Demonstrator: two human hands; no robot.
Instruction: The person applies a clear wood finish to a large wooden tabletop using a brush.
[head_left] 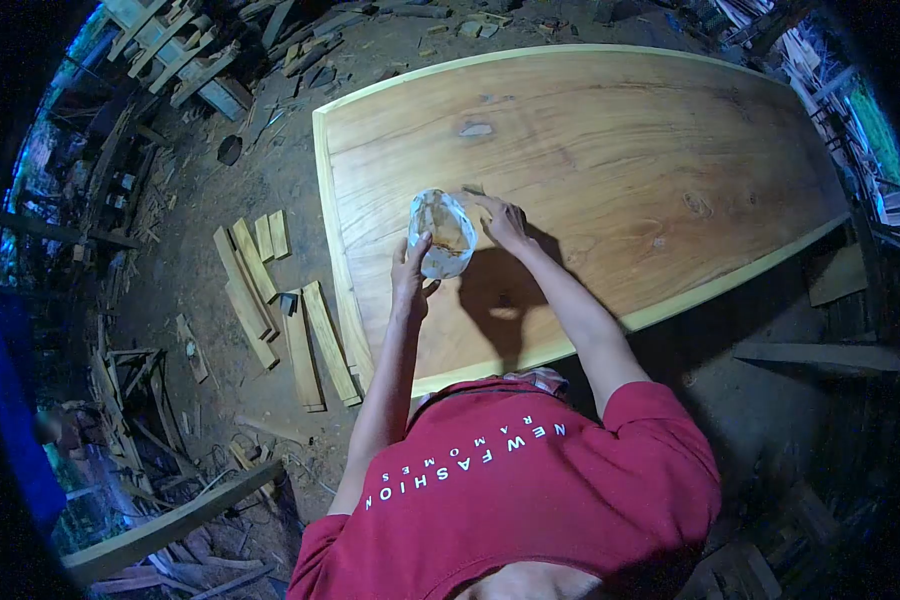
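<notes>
A big wooden slab (620,150) with pale edges lies in front of me. My left hand (410,275) grips a clear plastic bag (442,232) holding brownish stuff, lifted just above the slab's near left part. My right hand (503,222) rests flat on the slab surface right beside the bag, fingers spread. My red shirt fills the bottom of the view.
Short wooden planks (270,300) lie scattered on the dirt floor left of the slab. Scrap timber and offcuts (190,60) pile up at the far left and top. A long beam (170,520) lies at the lower left. Boards (820,350) sit at the right.
</notes>
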